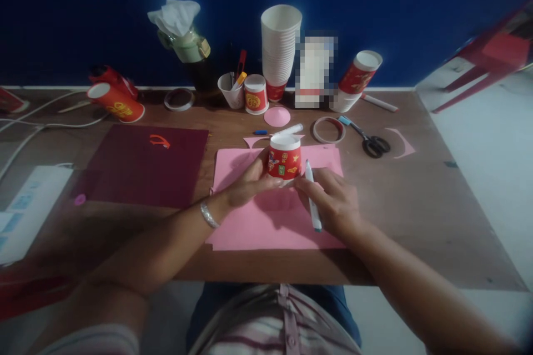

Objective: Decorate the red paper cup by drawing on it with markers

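Note:
A red paper cup (285,162) with white ends and small coloured pictures stands upside down in my left hand (254,180), whose thumb lies along the lower rim. In my right hand (331,197) is a white marker (312,199), slanting with its blue-green end toward me. The right fingertips are at the cup's lower right edge; whether they press on it I cannot tell. Both hands are over a stack of pink paper (250,227). Behind the cup lie another white marker (287,131), a blue cap (260,132) and a pink paper cone or disc (277,116).
A tall stack of white cups (281,44) stands by the blue wall, near a pen cup (230,90). To the right are a tape roll (328,130), black scissors (372,144) and a pink scrap (403,143). Dark red paper (154,177) and white cables (25,127) lie left.

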Available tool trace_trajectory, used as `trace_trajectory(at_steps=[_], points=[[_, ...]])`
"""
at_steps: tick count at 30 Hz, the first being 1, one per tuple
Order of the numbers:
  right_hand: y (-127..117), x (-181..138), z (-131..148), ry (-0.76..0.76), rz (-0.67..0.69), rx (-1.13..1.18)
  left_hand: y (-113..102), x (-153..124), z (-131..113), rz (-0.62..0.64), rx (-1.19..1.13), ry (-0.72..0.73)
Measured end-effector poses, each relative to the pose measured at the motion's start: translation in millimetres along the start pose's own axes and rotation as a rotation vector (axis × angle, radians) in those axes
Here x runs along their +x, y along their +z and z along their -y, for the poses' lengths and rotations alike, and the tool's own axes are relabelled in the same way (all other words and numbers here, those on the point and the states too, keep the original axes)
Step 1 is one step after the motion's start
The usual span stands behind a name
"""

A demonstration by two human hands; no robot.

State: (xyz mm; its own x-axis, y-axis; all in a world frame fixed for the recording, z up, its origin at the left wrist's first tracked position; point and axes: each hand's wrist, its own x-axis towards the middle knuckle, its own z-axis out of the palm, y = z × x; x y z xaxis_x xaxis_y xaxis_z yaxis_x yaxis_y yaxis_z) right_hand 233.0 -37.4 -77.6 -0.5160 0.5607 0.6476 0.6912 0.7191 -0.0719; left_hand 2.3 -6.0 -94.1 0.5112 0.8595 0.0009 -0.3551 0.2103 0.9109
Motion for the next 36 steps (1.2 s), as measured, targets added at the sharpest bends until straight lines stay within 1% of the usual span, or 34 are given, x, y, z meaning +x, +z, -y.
trace_trajectory(at_steps=[3,6,7,9,12,14,17,20,23,26,29,32,34,36], points=[[1.5,0.7,-1.2,-0.007,0.058,0.034,0.6,0.7,1.9,-0.073,0.049,-0.033],[2.1,1.3,-2.5,0.029,0.059,0.250,1.2,1.5,2.2,-0.118,0.132,-0.029],[1.8,1.3,-2.6,0.050,0.026,0.339,1.6,1.5,2.3,-0.120,0.154,-0.025],[0.8,0.6,-2.5,0.127,-0.098,0.472,2.8,0.6,2.4,-0.111,0.206,-0.013],[1.6,-1.0,-2.9,0.336,-0.309,0.557,5.7,-2.6,-0.4,-0.069,0.383,0.007],[4.9,-1.4,-5.1,0.467,-0.352,0.577,7.5,-4.8,-4.8,-0.021,0.544,-0.011],[11.3,-0.1,-10.6,0.521,-0.277,0.581,8.8,-5.9,-10.6,0.055,0.705,-0.063],[14.2,1.5,-14.5,0.541,-0.165,0.604,9.0,-4.1,-12.1,0.090,0.739,-0.085],[13.5,1.4,-15.2,0.569,-0.117,0.615,9.4,-1.9,-13.0,0.131,0.705,-0.104],[11.8,1.6,-17.9,0.600,-0.118,0.611,9.6,-0.7,-16.3,0.181,0.634,-0.110],[8.9,5.9,-26.7,0.640,-0.098,0.680,9.0,-0.3,-19.3,0.213,0.578,-0.100],[6.5,15.2,-37.9,0.613,-0.008,0.725,7.7,-0.4,-18.9,0.234,0.545,-0.111],[8.6,22.1,-43.0,0.570,0.047,0.719,7.0,-1.0,-17.0,0.225,0.506,-0.167],[15.5,27.0,-45.7,0.530,0.055,0.725,6.5,-2.2,-15.1,0.198,0.474,-0.225]])
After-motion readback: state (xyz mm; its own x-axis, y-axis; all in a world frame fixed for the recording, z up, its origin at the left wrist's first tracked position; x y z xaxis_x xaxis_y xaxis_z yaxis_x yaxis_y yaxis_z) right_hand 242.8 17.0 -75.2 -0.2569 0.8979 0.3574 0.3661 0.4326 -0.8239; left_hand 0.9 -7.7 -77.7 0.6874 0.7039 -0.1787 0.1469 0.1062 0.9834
